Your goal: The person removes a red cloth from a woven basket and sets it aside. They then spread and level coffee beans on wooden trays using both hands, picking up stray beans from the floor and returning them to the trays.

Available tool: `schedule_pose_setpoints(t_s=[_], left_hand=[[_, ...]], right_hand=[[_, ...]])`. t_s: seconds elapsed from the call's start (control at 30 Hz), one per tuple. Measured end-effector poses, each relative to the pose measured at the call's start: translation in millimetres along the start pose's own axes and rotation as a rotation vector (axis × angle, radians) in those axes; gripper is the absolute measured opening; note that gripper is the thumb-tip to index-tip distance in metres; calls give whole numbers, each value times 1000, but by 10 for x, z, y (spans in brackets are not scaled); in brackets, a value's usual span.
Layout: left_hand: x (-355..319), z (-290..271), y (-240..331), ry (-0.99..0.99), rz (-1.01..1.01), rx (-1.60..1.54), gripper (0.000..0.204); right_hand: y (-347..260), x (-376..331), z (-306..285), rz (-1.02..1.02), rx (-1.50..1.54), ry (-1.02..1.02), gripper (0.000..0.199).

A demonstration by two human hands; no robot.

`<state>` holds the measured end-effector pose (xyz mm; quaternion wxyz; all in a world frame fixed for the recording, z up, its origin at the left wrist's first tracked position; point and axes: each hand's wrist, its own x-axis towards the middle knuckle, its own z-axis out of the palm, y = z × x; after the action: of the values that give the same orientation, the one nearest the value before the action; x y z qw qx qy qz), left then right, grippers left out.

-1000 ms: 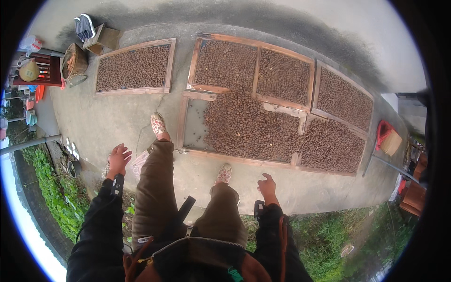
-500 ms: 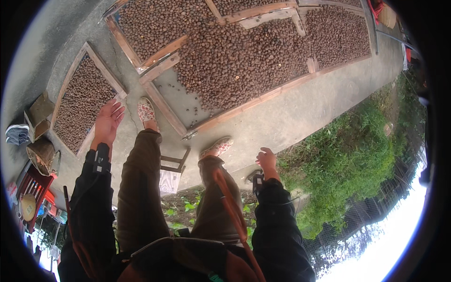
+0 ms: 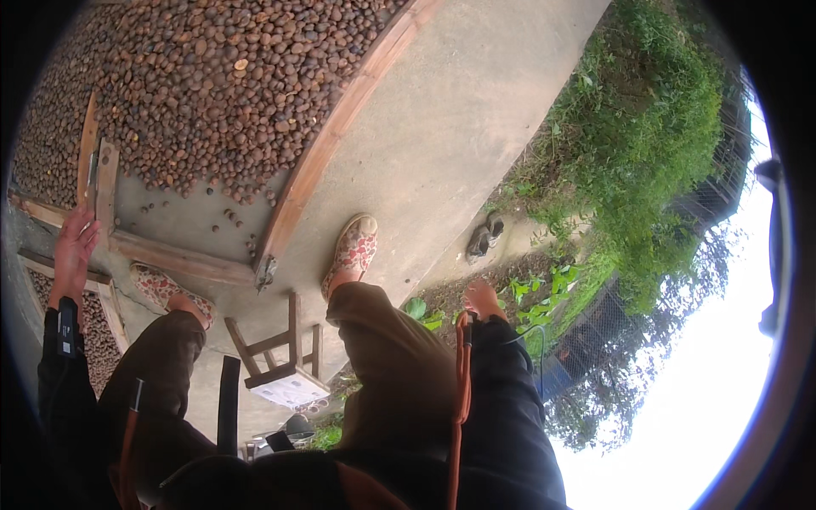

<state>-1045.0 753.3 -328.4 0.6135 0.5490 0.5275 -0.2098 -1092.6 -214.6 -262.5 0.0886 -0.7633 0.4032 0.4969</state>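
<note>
My left hand (image 3: 75,253) is at the far left with its fingers stretched out. In the picture it overlaps the corner of the wooden frame boards (image 3: 105,191); contact cannot be made out. Brown, round, nut-like fruits (image 3: 212,85) are spread thickly inside the frame, with a few loose ones near its corner. My right hand (image 3: 481,299) hangs beside my right leg, fingers loosely bent and apart, holding nothing visible. Close to it are leafy plants (image 3: 544,293).
A small wooden stool (image 3: 287,382) stands between my legs. Beyond the right hand lies a pair of dark shoes (image 3: 485,236). A long wooden board (image 3: 340,119) edges the fruits, green bushes (image 3: 646,144) grow at right, and a smaller fruit-filled frame (image 3: 100,340) is at lower left.
My view has turned to the right and come closer to the fruits. My feet have shifted, and my left hand now appears by the large frame's corner instead of the smaller frame.
</note>
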Motion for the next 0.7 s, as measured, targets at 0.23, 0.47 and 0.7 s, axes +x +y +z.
schedule_pose_setpoints(t_s=[0.23, 0.47, 0.7], left_hand=[[603, -115, 1219, 114, 444, 254, 55], [315, 26, 2015, 117, 659, 207, 50], [-536, 490, 1926, 4, 682, 118, 49]], right_hand=[[119, 973, 981, -129, 309, -109, 35], [-179, 1008, 1098, -343, -29, 241, 45], [385, 510, 2266, -162, 292, 264, 61]])
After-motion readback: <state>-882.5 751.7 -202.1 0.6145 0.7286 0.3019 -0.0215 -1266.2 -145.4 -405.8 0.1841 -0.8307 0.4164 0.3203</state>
